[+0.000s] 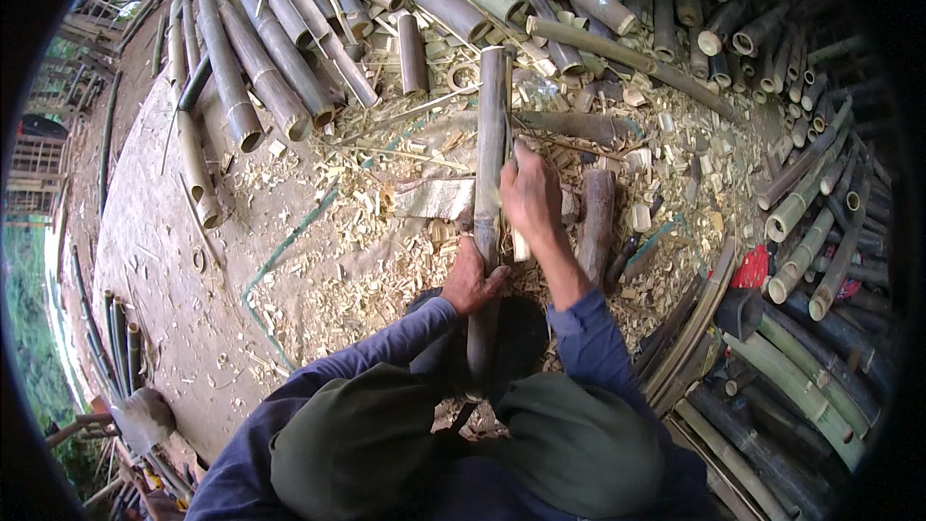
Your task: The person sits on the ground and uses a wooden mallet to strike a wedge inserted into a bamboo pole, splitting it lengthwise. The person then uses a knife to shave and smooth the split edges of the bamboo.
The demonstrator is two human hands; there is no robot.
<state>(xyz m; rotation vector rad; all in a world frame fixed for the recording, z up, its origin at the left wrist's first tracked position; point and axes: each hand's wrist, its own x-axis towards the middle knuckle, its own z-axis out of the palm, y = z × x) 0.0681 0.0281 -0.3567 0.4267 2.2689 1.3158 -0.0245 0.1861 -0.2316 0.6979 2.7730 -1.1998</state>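
A brown bamboo pole (491, 135) runs away from between my knees, its far end resting above the chip-covered ground. My left hand (471, 278) is closed around its near part, thumb pointing right. Just right of the pole, my right hand (532, 195) makes a fist with the knuckles toward the pole. A thin, blurred strip extends beyond that fist along the pole's right side; I cannot tell whether it is a blade or a sliver of bamboo. A pale split wood block (434, 200) lies crosswise by the pole, left of my right hand.
Wood chips (367, 251) cover the ground around me. A short dark log (596, 222) lies right of my right hand. Long bamboo poles (246, 68) are piled ahead, and cut bamboo lengths (801, 260) are stacked at the right. A short bamboo piece (412, 55) stands beyond the pole.
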